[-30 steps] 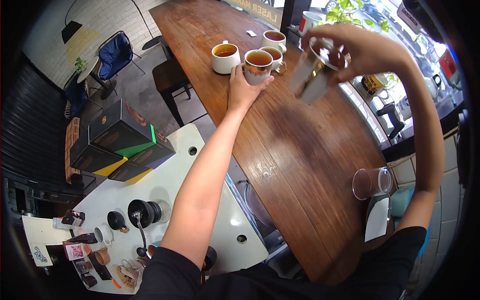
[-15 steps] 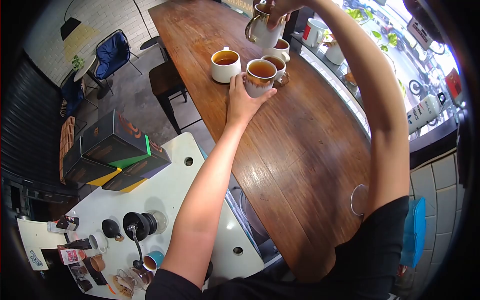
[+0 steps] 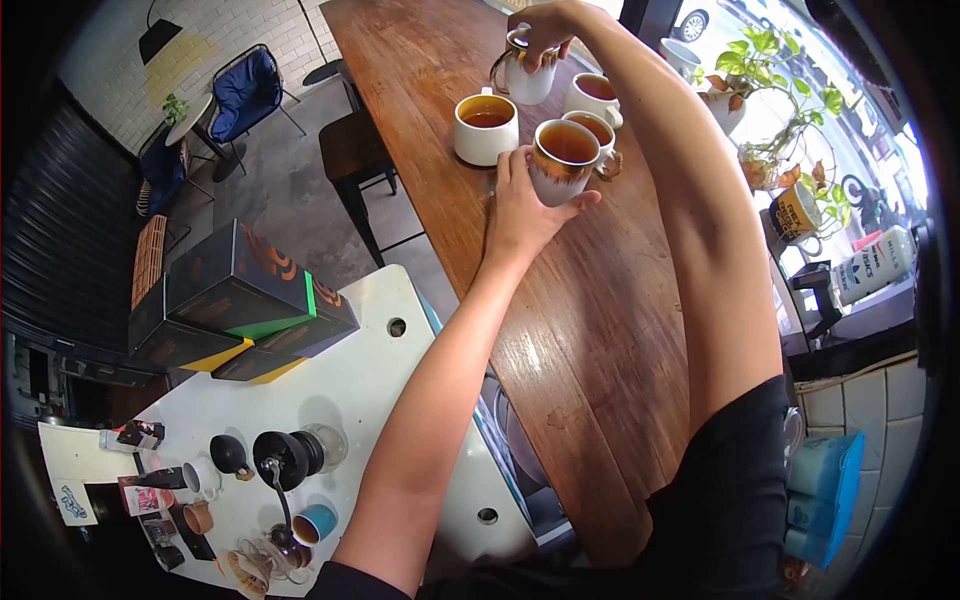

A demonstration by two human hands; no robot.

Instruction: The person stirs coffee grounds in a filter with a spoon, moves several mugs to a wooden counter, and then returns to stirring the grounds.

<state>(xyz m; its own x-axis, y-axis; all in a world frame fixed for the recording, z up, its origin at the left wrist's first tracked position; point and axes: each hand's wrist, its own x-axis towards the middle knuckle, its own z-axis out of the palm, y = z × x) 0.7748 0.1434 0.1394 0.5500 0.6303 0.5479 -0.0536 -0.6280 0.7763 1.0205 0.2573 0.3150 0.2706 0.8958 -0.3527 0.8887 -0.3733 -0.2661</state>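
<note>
My left hand (image 3: 520, 210) is wrapped around a brown-and-white cup of tea (image 3: 563, 160) standing on the long wooden counter (image 3: 590, 300). My right hand (image 3: 545, 25) reaches far across and grips a metal-and-white pitcher (image 3: 525, 75) from above, at the far side of the cups. Between the two hands stand a white mug of tea (image 3: 485, 128) on the left and two more filled white cups (image 3: 592, 125) on the right, close together.
Potted plants (image 3: 770, 70) and a yellow mug (image 3: 795, 212) line the window ledge on the right. Below the counter a white table (image 3: 340, 390) carries dark boxes (image 3: 240, 300), a hand grinder (image 3: 290, 455) and small cups. A stool (image 3: 355, 160) and blue chairs (image 3: 240, 95) stand on the floor.
My right hand carried the pitcher from the right side over the cups to the far side of them and lowered it. My left hand has stayed on its cup.
</note>
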